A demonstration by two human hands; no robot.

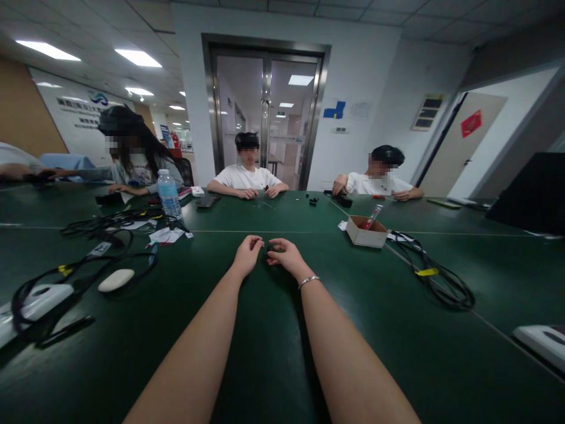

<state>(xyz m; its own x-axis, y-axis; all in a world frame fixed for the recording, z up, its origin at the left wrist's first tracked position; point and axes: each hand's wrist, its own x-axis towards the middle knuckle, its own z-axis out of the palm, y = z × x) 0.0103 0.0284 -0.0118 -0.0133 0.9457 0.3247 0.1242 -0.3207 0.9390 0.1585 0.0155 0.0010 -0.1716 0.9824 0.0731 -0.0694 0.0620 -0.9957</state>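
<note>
Small dark piece [267, 247] pinched between left hand [248, 252] and right hand [286, 254], forearms outstretched.

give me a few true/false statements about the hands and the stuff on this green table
1. Both hands meet out in front on the green table, fingertips close together. True: the left hand and right hand pinch at something small and dark between them, too small to identify.
2. The right wrist is bare. False: it wears a thin bracelet.
3. A water bottle stands upright to the left of the hands. True.
4. The small cardboard box sits left of the hands. False: it sits to their right.
5. A coiled black cable lies beyond the box on the right. True.
6. Nobody else sits at the table. False: three people sit across it, and an arm shows far left.
</note>
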